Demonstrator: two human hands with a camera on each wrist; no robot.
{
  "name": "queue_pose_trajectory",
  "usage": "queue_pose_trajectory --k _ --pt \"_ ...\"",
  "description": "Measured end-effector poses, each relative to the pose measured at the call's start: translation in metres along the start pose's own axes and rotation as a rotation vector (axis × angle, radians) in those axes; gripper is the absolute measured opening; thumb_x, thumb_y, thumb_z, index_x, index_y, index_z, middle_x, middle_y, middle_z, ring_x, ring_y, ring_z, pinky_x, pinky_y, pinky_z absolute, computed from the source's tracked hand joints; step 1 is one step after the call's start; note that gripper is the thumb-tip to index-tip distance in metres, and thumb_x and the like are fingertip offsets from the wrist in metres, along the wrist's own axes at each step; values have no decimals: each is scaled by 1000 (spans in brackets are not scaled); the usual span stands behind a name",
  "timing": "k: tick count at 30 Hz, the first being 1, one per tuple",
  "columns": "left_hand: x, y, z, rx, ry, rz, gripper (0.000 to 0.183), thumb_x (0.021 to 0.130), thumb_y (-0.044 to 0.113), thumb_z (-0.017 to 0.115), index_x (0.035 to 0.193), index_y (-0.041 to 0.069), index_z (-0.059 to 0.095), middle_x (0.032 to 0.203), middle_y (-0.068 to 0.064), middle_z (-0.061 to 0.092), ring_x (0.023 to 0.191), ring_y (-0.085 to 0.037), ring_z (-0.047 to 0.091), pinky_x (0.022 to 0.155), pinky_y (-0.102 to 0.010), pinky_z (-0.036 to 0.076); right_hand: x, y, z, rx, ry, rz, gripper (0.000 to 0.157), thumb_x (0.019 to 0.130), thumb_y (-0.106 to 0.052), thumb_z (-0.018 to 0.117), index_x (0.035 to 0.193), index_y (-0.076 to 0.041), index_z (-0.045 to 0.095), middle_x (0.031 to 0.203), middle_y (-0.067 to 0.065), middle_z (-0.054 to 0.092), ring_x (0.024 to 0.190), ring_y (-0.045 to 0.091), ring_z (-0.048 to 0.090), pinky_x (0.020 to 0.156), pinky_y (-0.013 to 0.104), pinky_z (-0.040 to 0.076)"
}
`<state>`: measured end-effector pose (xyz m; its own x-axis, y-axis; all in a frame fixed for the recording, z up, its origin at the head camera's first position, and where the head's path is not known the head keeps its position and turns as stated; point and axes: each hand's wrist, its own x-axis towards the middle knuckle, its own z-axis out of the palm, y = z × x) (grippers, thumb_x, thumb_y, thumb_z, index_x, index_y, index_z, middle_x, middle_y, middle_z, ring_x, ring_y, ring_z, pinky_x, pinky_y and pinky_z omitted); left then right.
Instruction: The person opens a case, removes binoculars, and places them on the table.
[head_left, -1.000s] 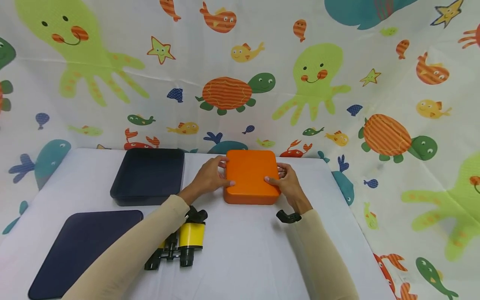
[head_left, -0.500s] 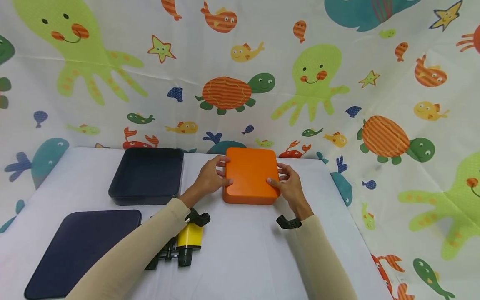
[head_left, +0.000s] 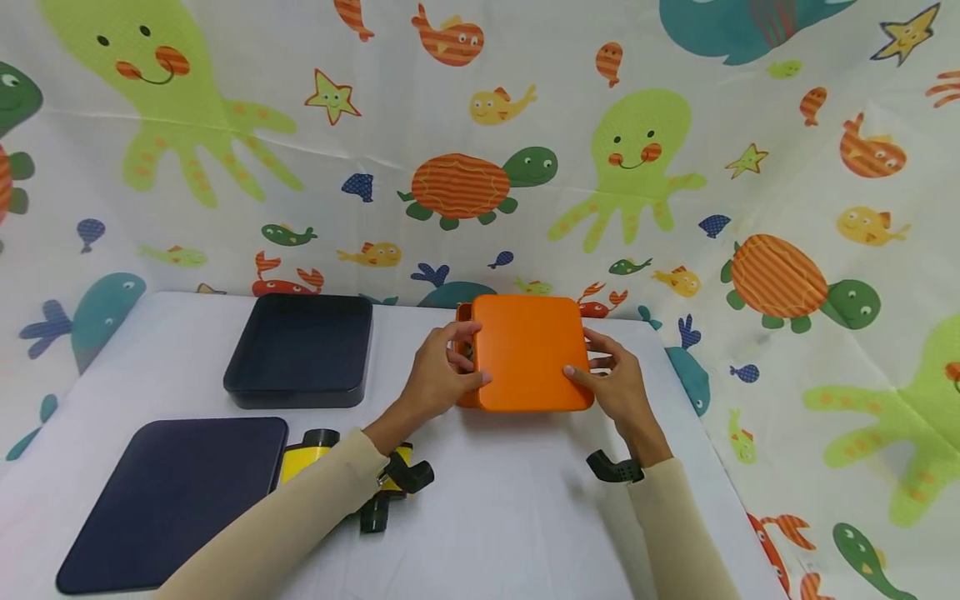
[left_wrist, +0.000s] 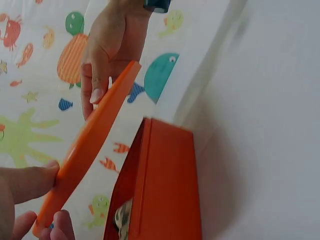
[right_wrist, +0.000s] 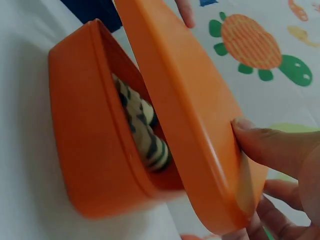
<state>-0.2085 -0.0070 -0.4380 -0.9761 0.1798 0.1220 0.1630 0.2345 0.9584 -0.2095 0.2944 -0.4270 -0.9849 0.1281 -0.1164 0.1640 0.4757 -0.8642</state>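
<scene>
An orange lid (head_left: 532,354) is lifted off an orange box (right_wrist: 82,125), tilted and apart from its rim in both wrist views. My left hand (head_left: 437,377) pinches the lid's left edge between thumb and fingers. On the opposite edge, my right hand (head_left: 622,387) holds it the same way. Inside the box lies a cream thing with dark green-black stripes (right_wrist: 142,125); its kind is unclear. In the head view the lid covers most of the box.
A dark open box (head_left: 296,354) stands at the back left. In front of it lies a flat dark lid (head_left: 172,504). Yellow and black binoculars (head_left: 302,457) lie under my left forearm. A patterned sea-animal cloth (head_left: 465,100) hangs behind the white table (head_left: 517,517).
Both hands have lifted the orange lid off its box and shifted it to the right. The box's left side and part of its inside now show.
</scene>
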Motion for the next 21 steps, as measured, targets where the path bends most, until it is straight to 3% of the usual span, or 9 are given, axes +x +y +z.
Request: queue_pose_trajectory --k 4,8,12,21 --pt "-15 6 16 -32 3 49 74 83 6 91 149 15 59 138 -17 56 93 -29 69 90 -42 65 -18 8 -16 -27 -1 -2 80 92 -30 86 161 -34 46 153 10 54 124 30 53 85 15 57" --pt "-31 11 35 -34 8 64 74 83 7 91 149 15 58 139 -12 57 93 -23 67 89 -38 65 -37 18 -29 -42 12 -12 81 91 -32 86 161 -35 46 152 12 55 122 29 54 85 14 56" --pt "-48 14 55 -52 -10 61 73 84 10 91 149 17 58 139 -11 55 95 -25 68 88 -40 65 -56 31 -45 -74 20 -10 79 91 -36 86 160 -34 48 151 11 56 120 27 55 86 15 57" --pt "-76 7 100 -109 -76 44 73 86 15 91 150 19 57 132 -14 54 96 -28 68 75 -22 58 -94 69 -76 -149 71 -16 76 90 -36 86 158 -27 53 152 3 57 106 11 59 84 15 57"
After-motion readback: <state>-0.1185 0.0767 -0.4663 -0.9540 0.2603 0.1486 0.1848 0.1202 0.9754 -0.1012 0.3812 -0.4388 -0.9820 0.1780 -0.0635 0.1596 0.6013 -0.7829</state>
